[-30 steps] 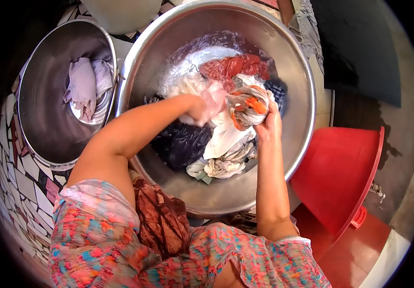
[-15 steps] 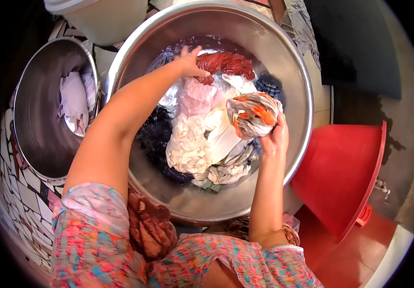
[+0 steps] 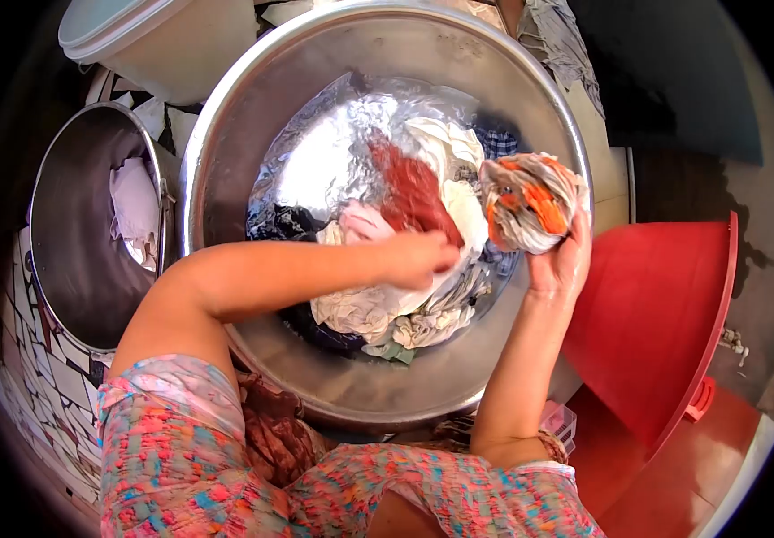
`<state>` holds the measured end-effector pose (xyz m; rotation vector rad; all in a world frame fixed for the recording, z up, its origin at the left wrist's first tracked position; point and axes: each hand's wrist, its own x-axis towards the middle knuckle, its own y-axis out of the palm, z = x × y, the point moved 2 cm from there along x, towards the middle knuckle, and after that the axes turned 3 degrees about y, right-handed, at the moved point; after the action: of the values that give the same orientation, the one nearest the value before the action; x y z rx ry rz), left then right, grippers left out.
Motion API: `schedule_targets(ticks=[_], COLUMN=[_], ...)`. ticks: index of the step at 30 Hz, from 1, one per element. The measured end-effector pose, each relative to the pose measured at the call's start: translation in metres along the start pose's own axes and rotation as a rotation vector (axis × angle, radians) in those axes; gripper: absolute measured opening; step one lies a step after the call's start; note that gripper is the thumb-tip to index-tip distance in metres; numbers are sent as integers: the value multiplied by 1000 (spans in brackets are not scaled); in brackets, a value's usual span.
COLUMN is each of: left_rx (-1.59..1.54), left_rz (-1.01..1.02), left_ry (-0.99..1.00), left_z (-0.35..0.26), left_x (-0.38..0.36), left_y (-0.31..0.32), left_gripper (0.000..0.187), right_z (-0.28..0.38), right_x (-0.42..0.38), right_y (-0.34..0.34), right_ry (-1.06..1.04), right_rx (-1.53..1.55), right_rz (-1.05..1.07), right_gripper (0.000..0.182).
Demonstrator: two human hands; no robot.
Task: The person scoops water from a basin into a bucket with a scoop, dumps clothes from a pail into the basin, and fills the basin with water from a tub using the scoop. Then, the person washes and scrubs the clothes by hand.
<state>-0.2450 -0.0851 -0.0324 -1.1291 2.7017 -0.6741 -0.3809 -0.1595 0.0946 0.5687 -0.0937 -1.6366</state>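
A large metal basin holds water and several soaked clothes. Across its middle reaches my left hand, fingers closed on one end of a dark red cloth, which trails up into the rippling water. My right hand, at the basin's right side, grips a bunched grey and orange cloth from below. Cream cloths and a pink one lie beneath and beside my left hand. Dark clothes rest at the basin's left.
On the left stands a metal pot with a pale cloth inside. A white bucket is at the upper left. To the right leans a red plastic tub. Grey cloth hangs beyond the basin's upper right rim.
My left hand has come down toward me and drawn the red cloth along, stretching it. My right hand has moved right with the orange-grey cloth. More rippling water shows at the upper left.
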Motion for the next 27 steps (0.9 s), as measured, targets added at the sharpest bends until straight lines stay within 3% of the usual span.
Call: schedule_targets(ticks=[2,6,10,12,13,14,15,16,18,19,21,22,24,26,27], left_rx=[19,-90,-296,-246,47,272,492,896,748,745,234,229,-76,-98,-377], left_rz=[87,247,645,472,310,413,390,114,46,42,337,344,693,681,705], left_ry=[123,184,247,13,-211,-541,-589,-515,-744,-752,-951,-955,-744,-799,-1009], left_z=[-34,-76,-74,-44,-19,7,29,67,90,95,108,121,151,141,132], left_x=[-14,-52,-64,-55,-45,-36,-42,-58,-85,-92,-107,-110,-105,-114,-124], left_y=[17,50,62,28,6,-25,-57,-55,-76,-80,-74,-62,-26,-1,-1], left_gripper=[26,27,31,33,34,38,43,53,67,67,79,79,84,86,83], right_z=[13,19,6,-5,-11,-17,-23,-27,-46,-53,-68,-77,-87,-100,-105], right_x=[-5,-15,-20,-22,-23,-23,-22,-19,-14,-13,-7,-3,0,7,10], right_y=[6,11,24,32,38,41,44,45,57,65,75,77,87,93,96], right_ry=[4,9,87,116,129,140,148,168,207,240,281,311,333,366,362], right_rx=[0,-5,-56,-93,-83,-77,-69,-87,-74,-75,-103,-85,-91,-48,-30], right_rz=[24,30,66,70,83,94,94,68,66,89,103,126,97,127,156], right_gripper=[36,36,35,30,29,29,29,29,29,29,29,29,29,28,28])
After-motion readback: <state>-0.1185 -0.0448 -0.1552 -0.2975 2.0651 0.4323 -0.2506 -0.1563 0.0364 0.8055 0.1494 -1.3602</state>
